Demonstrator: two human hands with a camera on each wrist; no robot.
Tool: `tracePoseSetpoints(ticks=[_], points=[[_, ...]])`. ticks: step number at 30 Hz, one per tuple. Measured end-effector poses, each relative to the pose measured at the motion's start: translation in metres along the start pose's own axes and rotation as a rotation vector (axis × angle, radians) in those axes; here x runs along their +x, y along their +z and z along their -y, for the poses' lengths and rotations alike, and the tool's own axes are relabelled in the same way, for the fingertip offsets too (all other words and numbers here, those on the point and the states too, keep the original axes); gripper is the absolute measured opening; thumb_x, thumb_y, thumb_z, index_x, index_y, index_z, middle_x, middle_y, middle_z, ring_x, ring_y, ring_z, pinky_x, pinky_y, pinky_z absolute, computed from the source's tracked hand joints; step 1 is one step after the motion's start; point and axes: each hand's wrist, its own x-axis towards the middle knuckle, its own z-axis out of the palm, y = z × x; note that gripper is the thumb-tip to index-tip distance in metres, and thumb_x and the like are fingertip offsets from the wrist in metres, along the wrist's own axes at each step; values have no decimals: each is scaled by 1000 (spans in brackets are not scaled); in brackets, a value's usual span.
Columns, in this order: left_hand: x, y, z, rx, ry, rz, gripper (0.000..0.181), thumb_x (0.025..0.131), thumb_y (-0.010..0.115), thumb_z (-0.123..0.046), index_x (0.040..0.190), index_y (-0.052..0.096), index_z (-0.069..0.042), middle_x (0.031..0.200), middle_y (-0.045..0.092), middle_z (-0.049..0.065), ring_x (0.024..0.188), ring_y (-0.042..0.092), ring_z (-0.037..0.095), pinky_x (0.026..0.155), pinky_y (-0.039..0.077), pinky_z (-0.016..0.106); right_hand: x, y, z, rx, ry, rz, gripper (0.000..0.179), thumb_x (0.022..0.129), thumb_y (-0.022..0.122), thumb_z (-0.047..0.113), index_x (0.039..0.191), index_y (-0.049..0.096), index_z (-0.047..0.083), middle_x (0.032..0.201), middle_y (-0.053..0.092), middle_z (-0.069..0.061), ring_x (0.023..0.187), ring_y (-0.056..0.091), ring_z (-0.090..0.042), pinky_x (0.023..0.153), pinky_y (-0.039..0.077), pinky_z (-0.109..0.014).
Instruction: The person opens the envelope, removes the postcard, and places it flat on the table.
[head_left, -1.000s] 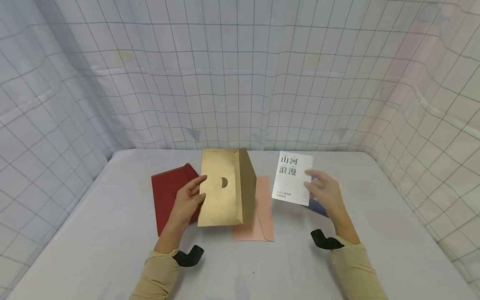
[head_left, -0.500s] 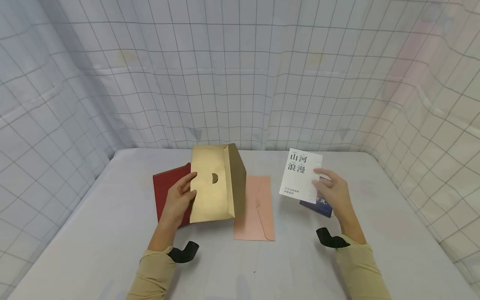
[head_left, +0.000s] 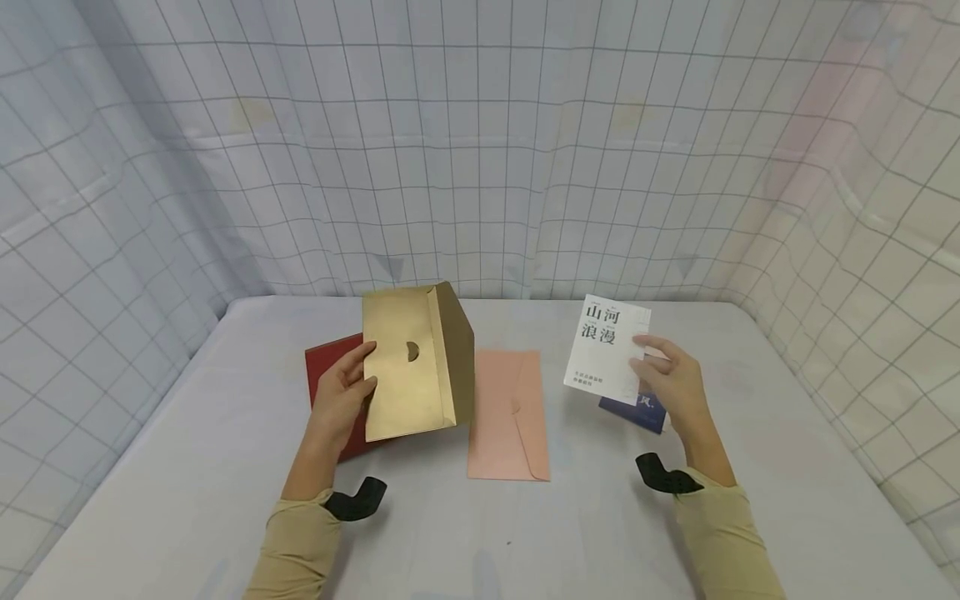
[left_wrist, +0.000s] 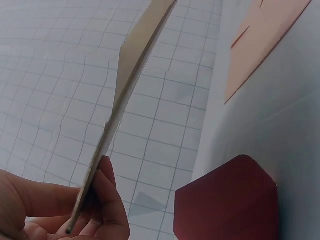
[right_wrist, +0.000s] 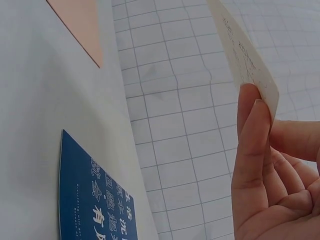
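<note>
My left hand (head_left: 341, 400) pinches the left edge of a gold envelope (head_left: 401, 392), which is raised off the table with its flap (head_left: 457, 358) folded out to the right. In the left wrist view the envelope (left_wrist: 132, 75) appears nearly edge-on between thumb and fingers. My right hand (head_left: 675, 379) pinches the right edge of a white card (head_left: 603, 358) printed with dark characters, held up above the table. Beneath the card lies a blue card (head_left: 637, 411) with white lettering, partly hidden by the white card and the hand.
A dark red envelope (head_left: 326, 358) lies under the gold one, mostly covered. A pink envelope (head_left: 510, 417) rests flat mid-table between the hands. A grid-patterned white curtain (head_left: 480, 150) stands behind the white table (head_left: 480, 533) and at both sides.
My left hand has carried the gold envelope leftward, uncovering more of the pink envelope. My right hand has shifted the white card rightward and slightly up.
</note>
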Motion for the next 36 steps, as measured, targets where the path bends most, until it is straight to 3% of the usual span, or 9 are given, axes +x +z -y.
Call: tracePoseSetpoints(ticks=[8, 13, 17, 21, 36], points=[[1, -10, -1, -4, 2, -12, 55, 96, 38, 5, 148, 28, -10, 145, 40, 18, 85, 54, -7, 72, 46, 12, 2, 0, -5, 10, -7, -36, 46, 90, 60, 23, 134, 50, 12, 121, 62, -23, 80, 67, -7, 73, 56, -32], [1, -14, -3, -8, 5, -15, 55, 96, 37, 4, 149, 26, -10, 146, 38, 18, 84, 53, -7, 71, 45, 12, 3, -6, -8, -4, 8, -52, 46, 91, 58, 23, 135, 48, 13, 122, 62, -21, 73, 64, 1, 71, 54, -24], [-1, -17, -3, -5, 1, -20, 55, 97, 36, 3, 149, 24, -11, 147, 37, 18, 84, 52, -7, 71, 44, 12, 3, -11, -8, 30, 24, -62, 47, 91, 59, 20, 135, 48, 13, 98, 73, 1, 68, 63, 2, 66, 52, -17], [-2, -20, -3, -9, -8, -30, 55, 97, 36, 2, 149, 24, -11, 147, 37, 18, 85, 53, -8, 72, 46, 12, 4, -14, -7, 69, 44, -66, 47, 90, 61, 20, 135, 49, 12, 79, 64, 26, 68, 63, 2, 66, 52, -16], [-1, -29, -1, -40, -20, -50, 56, 97, 35, 3, 150, 22, -10, 152, 29, 18, 89, 53, -12, 74, 47, 8, 7, -19, -11, 118, 77, -108, 47, 91, 58, 15, 136, 47, 10, 68, 60, 32, 66, 63, 4, 67, 51, -13]])
